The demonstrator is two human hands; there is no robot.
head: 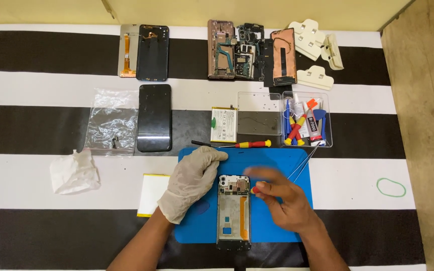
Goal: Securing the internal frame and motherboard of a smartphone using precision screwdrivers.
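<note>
The opened smartphone with its back cover off and circuit board exposed point(233, 212) lies upright on the blue rubber work mat point(277, 165), near the mat's lower edge, where small parts would stay put. The left hand, in a pale latex glove point(191, 181), rests on the mat just left of the phone, its fingers curled loosely and touching the phone's upper left corner — apparently to hold the body steady. It grips nothing.

The bare right hand point(281, 198) sits to the right of the phone, fingers pinched shut around a small red-and-yellow-handled screwdriver point(253, 189) whose tip points at the upper right part of the board; the upper fingers are blurred, so their exact pose is hard to tell.

Above the mat lies a second red-and-yellow screwdriver with a long black shaft point(237, 144), close enough to grab. Behind it sit a white rectangular battery point(224, 124), a clear plastic tray of tools and a glue tube point(306, 120), and a dark glass phone panel point(154, 118). Along the far edge of the black-and-white striped cloth point(36, 95) other stripped phone frames and boards point(237, 50) lie in a row. To the left are a clear plastic bag holding tiny dark parts point(111, 123) and a crumpled white tissue point(75, 172) — a green rubber band point(391, 187) lies far right.
</note>
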